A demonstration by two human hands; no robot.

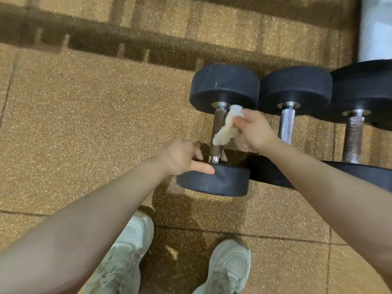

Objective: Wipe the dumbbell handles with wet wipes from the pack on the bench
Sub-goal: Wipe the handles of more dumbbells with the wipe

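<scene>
The right hand [255, 129] pinches a crumpled white wet wipe [226, 126] between thumb and curled fingers, and the wipe hangs against the right side of the brown, knurled handle [218, 126] of the nearest dumbbell [220, 130], trailing down toward the handle's lower half. The left hand [180, 157] grips the near weight head [213, 180] of that same dumbbell: its thumb lies along the head's top edge and its fingers curl in behind, beside the shiny collar at the foot of the handle. This dumbbell lies on the speckled tan rubber floor [84, 115], its far head [224, 85] pointing away from the person. Just to the right of it lies a second dumbbell [294, 96] with a silver handle, its far head touching or nearly touching the first one's. Further right again sits a third, larger dumbbell [360, 98], cut off by the edge of the view. Below the first dumbbell, nearest the viewer, stand two pale lace-up shoes [227, 268] on the floor tiles. Beyond the dumbbells, at the top right corner, a white upright surface [375, 28] shows, too cropped to identify.
</scene>
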